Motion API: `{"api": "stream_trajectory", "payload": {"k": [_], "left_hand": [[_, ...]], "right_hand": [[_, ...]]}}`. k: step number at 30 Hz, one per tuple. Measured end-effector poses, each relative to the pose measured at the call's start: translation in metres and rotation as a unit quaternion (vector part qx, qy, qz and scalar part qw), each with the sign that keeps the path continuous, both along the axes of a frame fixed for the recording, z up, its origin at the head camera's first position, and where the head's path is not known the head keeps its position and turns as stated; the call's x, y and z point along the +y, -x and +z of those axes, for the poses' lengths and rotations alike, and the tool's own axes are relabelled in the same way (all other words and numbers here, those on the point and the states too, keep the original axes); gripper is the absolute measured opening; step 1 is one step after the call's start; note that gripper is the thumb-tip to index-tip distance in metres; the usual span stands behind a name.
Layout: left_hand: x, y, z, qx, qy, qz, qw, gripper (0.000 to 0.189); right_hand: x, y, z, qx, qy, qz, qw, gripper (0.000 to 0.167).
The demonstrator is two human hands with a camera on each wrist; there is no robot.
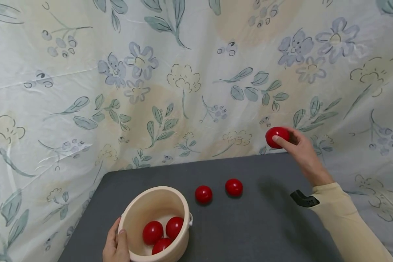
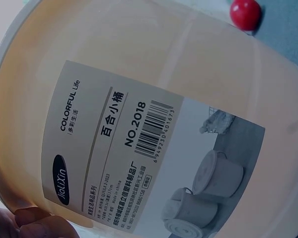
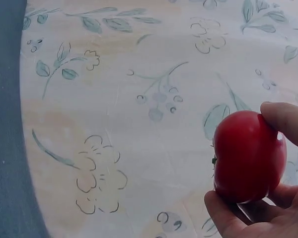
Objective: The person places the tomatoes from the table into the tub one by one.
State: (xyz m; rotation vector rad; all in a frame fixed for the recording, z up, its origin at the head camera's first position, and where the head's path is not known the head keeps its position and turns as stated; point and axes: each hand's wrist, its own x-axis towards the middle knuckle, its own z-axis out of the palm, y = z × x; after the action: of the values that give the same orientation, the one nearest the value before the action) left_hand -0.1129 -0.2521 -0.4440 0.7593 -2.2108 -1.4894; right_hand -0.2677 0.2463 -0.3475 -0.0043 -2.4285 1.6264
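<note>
Raised over the far right part of the table, my right hand (image 1: 304, 151) holds a red tomato (image 3: 246, 156) between thumb and fingers. In the right wrist view its small dark stem end faces left. My left hand (image 1: 115, 243) grips the cream plastic bucket (image 1: 183, 238) at its left rim, thumb at the edge and fingers along the outside. The bucket leans with its mouth toward the head camera. Inside it lie three tomatoes, one of them a tomato (image 1: 153, 233) at the left. A printed label (image 2: 139, 148) covers part of the bucket's side.
Two more tomatoes, a nearer one (image 1: 203, 194) and one (image 1: 234, 187) to its right, lie on the dark grey table (image 1: 245, 225) right of the bucket. A flower-printed cloth (image 1: 196, 83) hangs behind the table. A small white handle joint (image 1: 191, 219) sticks out from the bucket's right side.
</note>
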Motion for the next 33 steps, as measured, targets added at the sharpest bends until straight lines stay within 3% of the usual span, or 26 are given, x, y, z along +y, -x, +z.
{"api": "stream_trajectory", "payload": {"k": [6, 14, 33], "left_hand": [[0.000, -0.001, -0.001, 0.003, 0.001, -0.001, 1.0000, 0.045], [0.001, -0.001, 0.001, 0.004, -0.001, 0.005, 1.0000, 0.045], [-0.003, 0.001, 0.002, 0.001, 0.000, -0.017, 0.9999, 0.045]], "right_hand": [[-0.008, 0.000, 0.005, -0.004, -0.001, 0.019, 0.9998, 0.075], [-0.028, 0.005, -0.001, -0.016, 0.015, 0.046, 0.9987, 0.077], [-0.115, 0.019, -0.012, -0.036, 0.098, 0.154, 0.9825, 0.064]]}}
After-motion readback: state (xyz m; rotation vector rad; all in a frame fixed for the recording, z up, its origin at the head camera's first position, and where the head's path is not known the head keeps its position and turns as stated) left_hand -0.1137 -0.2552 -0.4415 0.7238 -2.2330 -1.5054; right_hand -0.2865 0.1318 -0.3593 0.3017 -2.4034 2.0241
